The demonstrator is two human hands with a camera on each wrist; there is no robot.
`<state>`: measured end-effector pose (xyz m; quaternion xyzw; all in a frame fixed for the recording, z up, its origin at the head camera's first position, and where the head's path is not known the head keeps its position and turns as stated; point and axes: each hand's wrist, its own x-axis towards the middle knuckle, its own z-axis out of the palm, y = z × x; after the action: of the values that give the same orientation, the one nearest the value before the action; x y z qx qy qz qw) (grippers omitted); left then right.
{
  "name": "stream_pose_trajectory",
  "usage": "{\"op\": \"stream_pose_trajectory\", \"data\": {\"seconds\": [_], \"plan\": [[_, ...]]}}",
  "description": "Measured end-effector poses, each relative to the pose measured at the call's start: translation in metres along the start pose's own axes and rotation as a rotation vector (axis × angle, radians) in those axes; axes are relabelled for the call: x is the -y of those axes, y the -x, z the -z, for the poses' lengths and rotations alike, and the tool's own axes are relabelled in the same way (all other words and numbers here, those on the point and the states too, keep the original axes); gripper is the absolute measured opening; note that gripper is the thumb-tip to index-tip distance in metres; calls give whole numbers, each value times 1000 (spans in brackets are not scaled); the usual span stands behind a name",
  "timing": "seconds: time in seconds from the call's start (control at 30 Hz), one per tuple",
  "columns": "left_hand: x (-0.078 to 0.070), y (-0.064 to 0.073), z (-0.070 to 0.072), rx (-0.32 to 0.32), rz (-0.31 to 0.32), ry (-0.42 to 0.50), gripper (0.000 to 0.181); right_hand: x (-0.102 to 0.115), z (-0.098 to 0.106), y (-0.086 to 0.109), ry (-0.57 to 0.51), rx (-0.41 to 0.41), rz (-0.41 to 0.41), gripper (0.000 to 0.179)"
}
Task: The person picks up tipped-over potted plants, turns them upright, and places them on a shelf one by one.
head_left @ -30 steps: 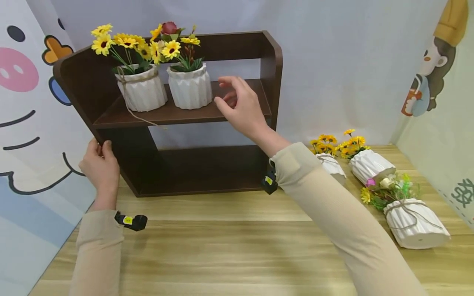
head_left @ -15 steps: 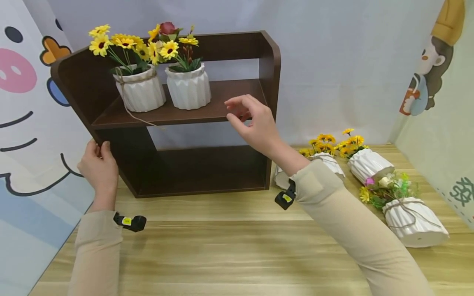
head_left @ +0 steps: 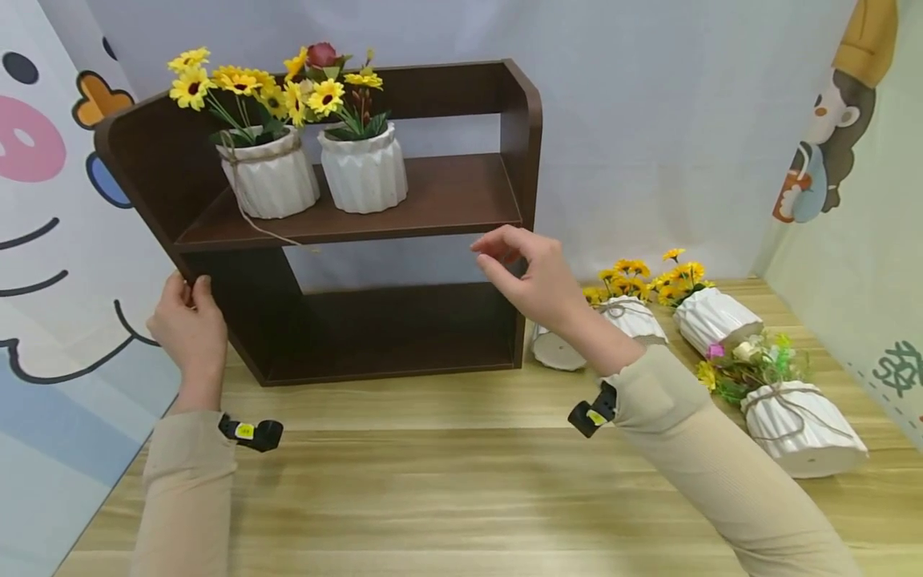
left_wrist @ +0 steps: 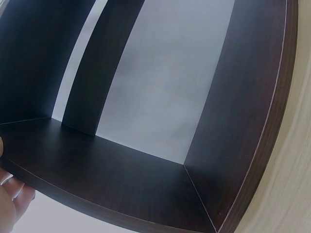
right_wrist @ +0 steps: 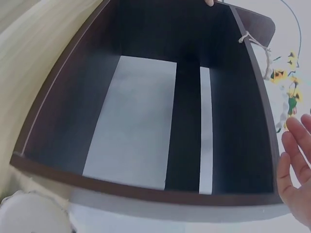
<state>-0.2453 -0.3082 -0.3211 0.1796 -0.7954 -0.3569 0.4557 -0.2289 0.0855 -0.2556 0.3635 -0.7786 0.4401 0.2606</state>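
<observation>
A dark brown two-tier shelf (head_left: 389, 236) stands on the wooden table. My left hand (head_left: 189, 327) grips the front edge of its left side panel; in the left wrist view the thumb lies inside and the fingers (left_wrist: 18, 196) outside. My right hand (head_left: 534, 276) holds nothing, fingers loosely bent, in front of the shelf's right side. On the upper board sit two white fluted pots: a twine-tied one (head_left: 270, 180) with yellow flowers at left, and another (head_left: 364, 170) with yellow flowers and a dark red bloom beside it. The twine's loose end hangs over the board's front edge.
More white flower pots lie tipped over on the table at right: a twine-tied pot (head_left: 804, 429) with mixed flowers, a pot (head_left: 717, 320) behind it, a pot (head_left: 634, 320) with twine, and one (head_left: 555, 349) beside the shelf. Printed walls stand at both sides.
My right hand has moved from beside the second pot on the upper board down and right, away from the shelf. My left hand keeps its grip on the side panel.
</observation>
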Motion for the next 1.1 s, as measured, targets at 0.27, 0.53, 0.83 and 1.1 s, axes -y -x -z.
{"op": "stream_pose_trajectory", "data": {"seconds": [0.27, 0.53, 0.83, 1.1], "plan": [[0, -1, 0, -10, -1, 4, 34, -9, 16, 24, 52, 31, -144, 13], [1, -1, -1, -21, -3, -9, 34, -21, 29, 47, 105, 10, -255, 16], [1, -1, -1, -29, -3, 0, 32, -29, 46, 78, 226, 5, -339, 17], [2, 1, -1, -17, -1, -1, 33, -29, 62, 100, 328, 132, -397, 23]]}}
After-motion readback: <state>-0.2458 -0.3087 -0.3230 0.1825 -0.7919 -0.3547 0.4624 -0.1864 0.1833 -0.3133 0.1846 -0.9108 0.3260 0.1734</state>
